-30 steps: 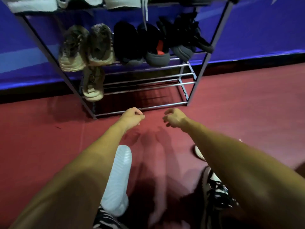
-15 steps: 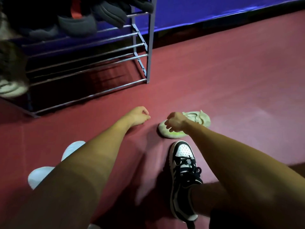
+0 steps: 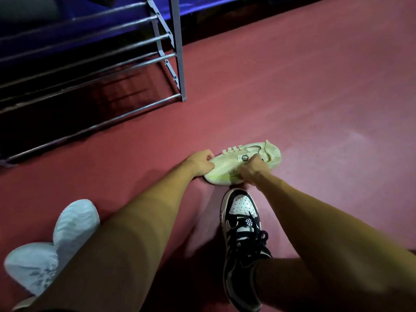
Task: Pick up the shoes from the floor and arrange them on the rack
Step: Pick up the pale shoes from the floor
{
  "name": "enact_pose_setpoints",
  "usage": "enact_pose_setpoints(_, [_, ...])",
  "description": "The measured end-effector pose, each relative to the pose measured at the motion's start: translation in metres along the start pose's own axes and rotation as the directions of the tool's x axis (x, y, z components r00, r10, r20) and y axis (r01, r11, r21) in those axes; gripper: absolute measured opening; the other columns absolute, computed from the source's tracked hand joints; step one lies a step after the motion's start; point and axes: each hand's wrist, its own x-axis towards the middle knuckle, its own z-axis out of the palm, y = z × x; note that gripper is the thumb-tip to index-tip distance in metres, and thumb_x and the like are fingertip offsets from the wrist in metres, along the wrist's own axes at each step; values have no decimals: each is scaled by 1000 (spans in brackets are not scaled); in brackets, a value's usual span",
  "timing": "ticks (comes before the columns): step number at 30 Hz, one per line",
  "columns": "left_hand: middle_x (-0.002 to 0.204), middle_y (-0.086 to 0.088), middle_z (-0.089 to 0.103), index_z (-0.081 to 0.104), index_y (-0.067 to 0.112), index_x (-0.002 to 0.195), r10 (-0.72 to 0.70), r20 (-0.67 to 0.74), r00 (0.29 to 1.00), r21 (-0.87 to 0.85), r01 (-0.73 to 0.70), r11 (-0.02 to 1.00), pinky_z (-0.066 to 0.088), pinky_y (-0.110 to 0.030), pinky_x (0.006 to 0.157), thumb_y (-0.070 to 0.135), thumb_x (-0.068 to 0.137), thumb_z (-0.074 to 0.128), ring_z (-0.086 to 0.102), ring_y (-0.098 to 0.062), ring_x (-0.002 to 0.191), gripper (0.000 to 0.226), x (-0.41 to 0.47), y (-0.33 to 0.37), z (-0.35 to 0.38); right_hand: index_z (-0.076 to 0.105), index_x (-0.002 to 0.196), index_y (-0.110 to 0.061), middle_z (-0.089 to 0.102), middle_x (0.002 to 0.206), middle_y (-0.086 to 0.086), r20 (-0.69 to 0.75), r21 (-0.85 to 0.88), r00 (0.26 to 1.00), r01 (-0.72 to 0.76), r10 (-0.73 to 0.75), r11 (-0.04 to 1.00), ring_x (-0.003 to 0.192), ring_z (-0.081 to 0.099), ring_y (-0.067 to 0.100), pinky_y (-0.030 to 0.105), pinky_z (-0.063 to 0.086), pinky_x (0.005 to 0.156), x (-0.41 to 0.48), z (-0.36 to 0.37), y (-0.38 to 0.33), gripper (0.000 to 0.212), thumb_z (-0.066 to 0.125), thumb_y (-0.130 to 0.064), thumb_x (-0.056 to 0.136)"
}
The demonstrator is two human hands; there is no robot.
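Grabbing pale shoe off the floor, both hands

Left hand (image 3: 201,162) curls over the toe end of the pale shoe (image 3: 245,163), fingers closed on its edge. Right hand (image 3: 253,168) presses on the shoe's middle, grip closed around the upper near the small black tag. Shoe lies on its side on the red floor (image 3: 315,97), not lifted as far as I can tell, just in front of the person's black-and-white sneaker (image 3: 242,244), which is worn on the foot. Rack (image 3: 177,48) stands well apart at upper left; its lower rails visible there carry no shoes, upper contents too dark to tell. White shoes (image 3: 51,244) sit on the floor at lower left, partly hidden behind the left forearm.
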Motion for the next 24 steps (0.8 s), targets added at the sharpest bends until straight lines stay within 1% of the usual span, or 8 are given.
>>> enact_pose_setpoints(3, [111, 2, 66, 56, 34, 97, 1, -28, 1000, -1, -1, 1000, 49, -31, 89, 13, 81, 53, 60, -24, 103, 27, 4, 3, 4, 46, 126, -4, 65, 115, 12, -38, -21, 999, -10, 9, 1000, 96, 65, 29, 35, 57, 75, -25, -8, -11, 53, 73, -29, 88])
enact_pose_setpoints(5, [105, 3, 66, 53, 35, 92, 0, -54, 999, 6, 1, 1000, 48, -30, 83, 10, 80, 49, 60, -24, 99, 28, 3, 3, 5, 50, 121, -9, 68, 112, 10, -13, 33, 1000, 2, -2, 999, 103, 66, 30, 40, 57, 88, -24, -8, -10, 50, 77, -29, 84])
enact_pose_setpoints(7, [104, -1, 65, 51, 35, 93, 4, -60, 998, 35, -2, 999, 47, -31, 76, 7, 79, 46, 59, -27, 95, 32, -1, 4, 2, 52, 115, -14, 70, 110, 10, -10, 87, 1000, 14, -13, 996, 103, 67, 30, 43, 56, 91, -18, -4, -8, 44, 76, -24, 80])
enact_pose_setpoints(10, [103, -4, 61, 51, 32, 102, -10, -103, 995, 104, 21, 994, 40, -30, 70, 3, 79, 43, 55, -29, 91, 38, -14, 5, -14, 51, 106, -16, 71, 105, 13, -18, 132, 995, 95, -93, 987, 100, 68, 33, 47, 57, 89, -23, -3, -20, 36, 62, -16, 71])
enact_pose_setpoints(13, [107, -5, 60, 53, 28, 109, -34, -156, 987, 129, 55, 990, 39, -30, 73, 2, 80, 42, 54, -29, 93, 41, -33, -2, -36, 48, 97, -17, 71, 101, 15, -17, 149, 984, 178, -177, 973, 98, 68, 33, 46, 56, 89, -52, -5, -47, 25, 54, -9, 75])
enact_pose_setpoints(16, [109, -4, 60, 53, 26, 109, -71, -193, 979, 119, 95, 988, 40, -30, 75, 1, 80, 43, 56, -30, 99, 40, -57, -16, -60, 45, 87, -19, 69, 95, 15, -14, 150, 963, 270, -271, 951, 93, 67, 33, 43, 56, 84, -77, -3, -75, 19, 51, -4, 76])
enact_pose_setpoints(20, [100, 0, 59, 51, 28, 102, -81, -262, 962, 77, 104, 992, 40, -28, 74, 5, 80, 46, 55, -28, 95, 32, -95, -41, -93, 43, 75, -20, 66, 83, 13, -20, 155, 907, 420, -422, 894, 90, 68, 37, 48, 58, 79, -107, 4, -109, 18, 52, -5, 70])
enact_pose_setpoints(24, [81, 5, 56, 50, 28, 95, -118, -298, 947, -15, 119, 993, 34, -27, 57, 8, 78, 49, 54, -24, 81, 27, -134, -80, -117, 48, 83, -16, 56, 75, 2, -10, 49, 830, 557, -557, 829, 80, 56, 30, 33, 46, 68, -157, 12, -145, 13, 54, -6, 78])
